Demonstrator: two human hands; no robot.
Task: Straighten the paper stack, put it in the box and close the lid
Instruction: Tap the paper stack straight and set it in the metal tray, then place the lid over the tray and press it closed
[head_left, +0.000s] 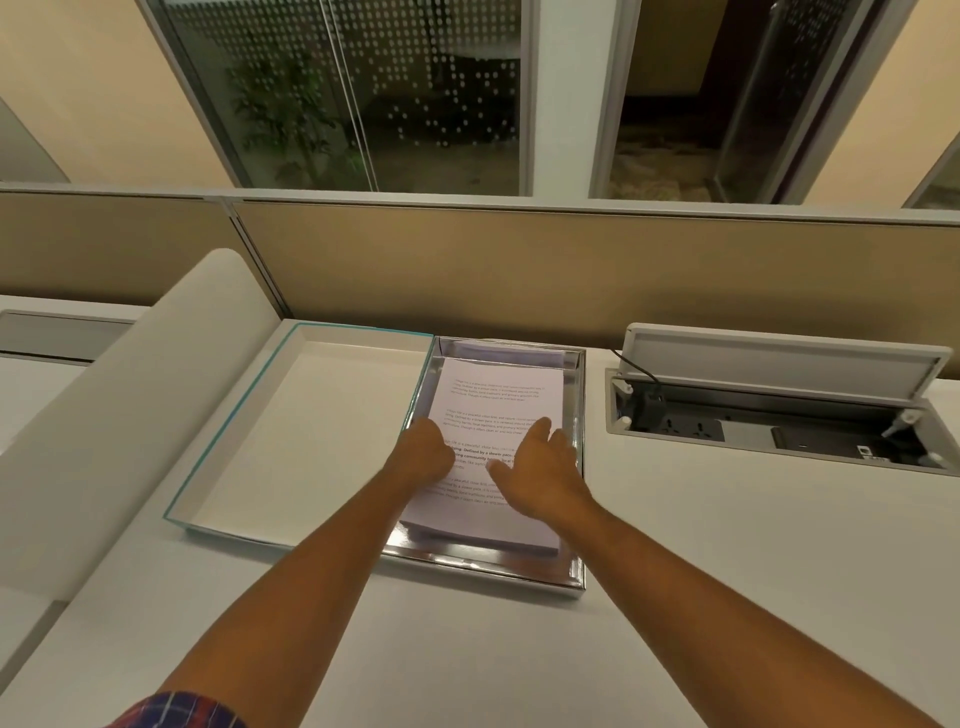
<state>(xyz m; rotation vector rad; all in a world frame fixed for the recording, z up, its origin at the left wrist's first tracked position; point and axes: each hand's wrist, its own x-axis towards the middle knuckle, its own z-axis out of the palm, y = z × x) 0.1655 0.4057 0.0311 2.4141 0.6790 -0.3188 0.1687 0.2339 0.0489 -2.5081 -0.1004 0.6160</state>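
Observation:
A stack of printed white paper (498, 395) lies inside a shallow box with shiny silver walls (576, 519) on the white desk. The box's lid (291, 431), white inside with a teal rim, lies upside down, touching the box's left side. My left hand (426, 449) rests curled on the stack's left part, fingers bent under. My right hand (540, 467) lies flat on the stack's right part with its fingers spread. Neither hand grips anything.
An open cable hatch (779, 410) with sockets and a black plug is sunk into the desk at the right. A white curved panel (119, 415) rises at the left. A tan partition (519, 260) runs behind the desk.

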